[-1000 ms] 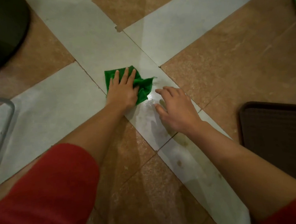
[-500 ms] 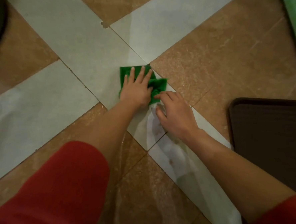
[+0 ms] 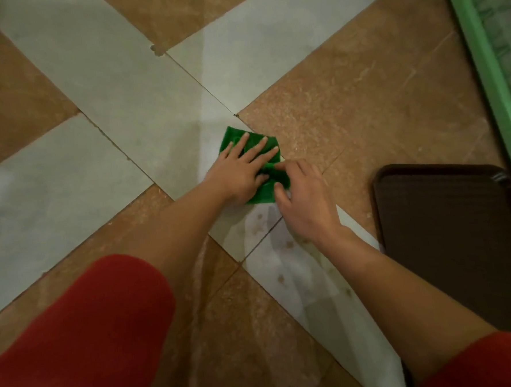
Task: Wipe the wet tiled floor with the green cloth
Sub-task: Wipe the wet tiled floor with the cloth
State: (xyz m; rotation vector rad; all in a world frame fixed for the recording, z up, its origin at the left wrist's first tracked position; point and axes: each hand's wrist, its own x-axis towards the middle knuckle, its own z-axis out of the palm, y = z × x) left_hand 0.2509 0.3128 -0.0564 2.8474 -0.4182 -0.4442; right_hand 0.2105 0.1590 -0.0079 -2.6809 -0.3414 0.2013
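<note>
The left forearm (image 3: 175, 228) and right forearm (image 3: 397, 277) reach forward and down from red sleeves (image 3: 77, 338), drawing together toward the middle. The left hand (image 3: 238, 176) lies palm down, its fingers (image 3: 260, 147) straight and spread, pressing flat on the green cloth (image 3: 235, 134). The right hand (image 3: 308, 199) sits just beside it, knuckles up, with curled fingers and thumb pinching the cloth's near edge.

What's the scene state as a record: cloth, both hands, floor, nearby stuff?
cloth: green cloth, folded on pale tile
left hand: flat on cloth, fingers straight
right hand: fingers curled, pinching cloth's right edge
floor: tiled floor, wet patch with brown spots just below cloth
nearby: dark brown tray at right, apart from hands
</note>
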